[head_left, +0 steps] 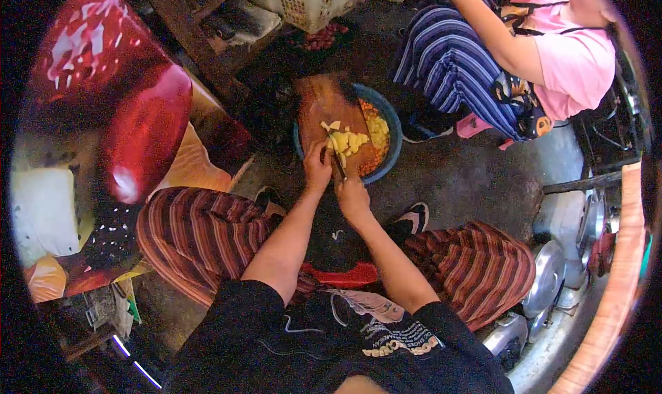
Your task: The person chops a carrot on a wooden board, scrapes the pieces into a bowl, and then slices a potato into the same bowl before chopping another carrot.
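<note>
Floor-level cooking area: chopping board (329, 111), metal pots (548, 277), basket (310, 1).

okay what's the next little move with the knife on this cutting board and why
Probably another downward slice: the right hand holds the knife at the yellow pieces that the left hand steadies on the cutting board.

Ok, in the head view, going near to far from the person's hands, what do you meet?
Right hand and left hand → yellow pieces on the cutting board laid over the blue basin → white basket at the top.
</note>
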A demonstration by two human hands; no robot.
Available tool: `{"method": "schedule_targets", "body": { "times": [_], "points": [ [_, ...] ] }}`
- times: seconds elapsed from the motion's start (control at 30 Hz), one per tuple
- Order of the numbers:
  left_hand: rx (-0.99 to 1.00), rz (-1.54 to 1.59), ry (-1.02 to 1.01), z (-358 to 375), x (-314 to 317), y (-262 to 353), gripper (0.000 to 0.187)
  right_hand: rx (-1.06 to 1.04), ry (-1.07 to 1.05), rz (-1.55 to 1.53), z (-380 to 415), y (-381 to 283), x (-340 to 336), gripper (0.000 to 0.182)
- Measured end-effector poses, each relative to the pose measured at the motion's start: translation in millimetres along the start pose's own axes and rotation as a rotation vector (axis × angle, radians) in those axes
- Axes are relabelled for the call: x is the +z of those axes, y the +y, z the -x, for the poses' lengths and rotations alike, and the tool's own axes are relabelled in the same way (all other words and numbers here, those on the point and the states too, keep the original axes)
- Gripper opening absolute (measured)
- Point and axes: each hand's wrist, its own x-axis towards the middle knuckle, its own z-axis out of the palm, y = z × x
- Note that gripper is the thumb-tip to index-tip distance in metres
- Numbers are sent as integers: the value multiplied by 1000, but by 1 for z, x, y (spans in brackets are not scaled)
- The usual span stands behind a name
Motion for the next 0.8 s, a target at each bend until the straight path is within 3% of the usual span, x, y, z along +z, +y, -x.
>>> {"method": "schedule_targets", "body": {
  "times": [0.13, 0.2, 0.23, 0.33, 0.43, 0.47, 0.53, 0.57, 0.67, 0.8],
  "points": [
    [24, 50, -15, -2, 3, -7, 24, 137, -152, -128, -12, 9, -19, 27],
    [-25, -28, -18, 1, 3, -8, 23, 128, -334, -357, -16, 21, -28, 32],
    [-28, -30, -19, 2, 1, -7, 23, 58, -282, -284, -14, 20, -35, 31],
    [-37, 17, -14, -5, -4, 1, 24, 116, -162, -191, -1, 6, -44, 29],
    [59, -111, 218, -15, -15, 0, 30, -43, -5, -209, 7, 1, -27, 34],
    [61, -116, 216, -15, -17, 0, 30, -41, -6, -215, 4, 3, -24, 34],
    [-47, -273, 140, -15, -24, -5, 34, 52, -252, -94, -9, 8, -24, 38],
    [-44, -276, 138, -15, -24, -6, 34, 27, -237, -44, -15, 12, -27, 31],
    [-14, -308, 57, -12, -22, -10, 36, 63, -199, -23, -32, 28, -38, 33],
    [44, -294, 97, -10, -17, -19, 35, 92, -122, 48, -47, 47, -43, 34]
  ]
}}
